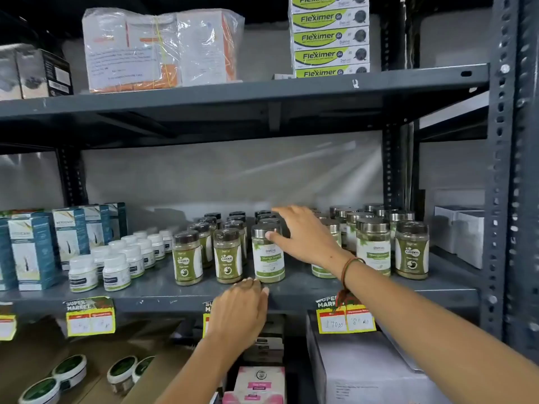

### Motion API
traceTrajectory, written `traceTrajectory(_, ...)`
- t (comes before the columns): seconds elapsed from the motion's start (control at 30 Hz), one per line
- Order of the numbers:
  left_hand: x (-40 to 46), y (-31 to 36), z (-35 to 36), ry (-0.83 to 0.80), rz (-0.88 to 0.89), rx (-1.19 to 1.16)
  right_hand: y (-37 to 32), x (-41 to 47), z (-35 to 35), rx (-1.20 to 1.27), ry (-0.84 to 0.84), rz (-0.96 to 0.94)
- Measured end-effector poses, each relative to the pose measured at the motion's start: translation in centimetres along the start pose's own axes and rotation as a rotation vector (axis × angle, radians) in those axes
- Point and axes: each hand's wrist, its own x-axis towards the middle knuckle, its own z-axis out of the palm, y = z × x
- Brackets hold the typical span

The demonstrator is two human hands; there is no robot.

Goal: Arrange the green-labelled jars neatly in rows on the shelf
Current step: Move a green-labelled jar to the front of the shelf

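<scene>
Green-labelled jars stand on the grey middle shelf point(306, 293). Dark-lidded jars point(188, 258) form rows at the centre, running back from the front. A silver-lidded jar with a white and green label point(269, 259) stands at the front of the third row. My right hand point(303, 234) reaches over it, thumb touching its lid, fingers spread toward the jars behind. My left hand point(239, 313) rests on the shelf's front edge just below that jar, fingers curled, holding nothing. More silver-lidded jars point(373, 247) and one dark-lidded jar point(412, 249) stand to the right.
Small white bottles point(116, 271) and blue-white boxes point(32, 252) fill the shelf's left. White boxes point(460, 231) sit at far right. Above are a plastic-wrapped bundle point(160, 49) and stacked green Fleximer boxes point(329, 36). Price tags point(90, 316) hang on the edge; tubs and cartons lie below.
</scene>
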Motion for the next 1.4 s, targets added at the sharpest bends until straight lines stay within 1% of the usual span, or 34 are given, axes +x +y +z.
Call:
traceTrajectory(0.2, 0.3, 0.7, 1.8, 0.022, -0.042, -0.062, 0.3, 2.3, 1.4, -0.024, -0.129, 0.089)
traceTrajectory(0.3, 0.3, 0.5, 2.6, 0.06, -0.039, -0.058, 0.5, 3.1, 1.9, 0.007, -0.156, 0.096)
traceTrajectory(0.43, 0.2, 0.4, 3.0, 0.087, -0.04, -0.063, 0.3, 3.5, 2.4, 0.067, -0.126, 0.11)
traceTrajectory(0.6, 0.1, 0.5, 2.6, 0.076, -0.04, -0.053, -0.1, 2.7, 1.6, -0.002, -0.038, 0.099)
traceTrajectory(0.67, 0.0, 0.6, 2.3, 0.077, -0.042, -0.048, -0.3, 2.3, 0.9, 0.009, -0.013, 0.106)
traceTrajectory(0.9, -0.1, 0.8, 1.7, 0.05, -0.056, -0.043, 0.6, -0.9, -4.4, 0.13, 0.032, 0.165)
traceTrajectory(1.03, -0.3, 0.8, 1.6, 0.065, -0.051, -0.05, 2.8, -3.5, -8.6, 0.223, 0.053, 0.265)
traceTrajectory(1.1, -0.3, 0.9, 1.5, 0.065, -0.048, -0.043, 4.4, -4.9, -10.7, 0.201, 0.071, 0.302)
traceTrajectory(1.3, -0.4, 1.0, 1.5, 0.067, -0.052, -0.044, 9.4, -8.7, -16.1, 0.03, 0.064, 0.407)
traceTrajectory(1.4, -0.4, 1.0, 1.6, 0.079, -0.06, -0.04, 11.9, -10.3, -17.5, -0.068, 0.021, 0.461)
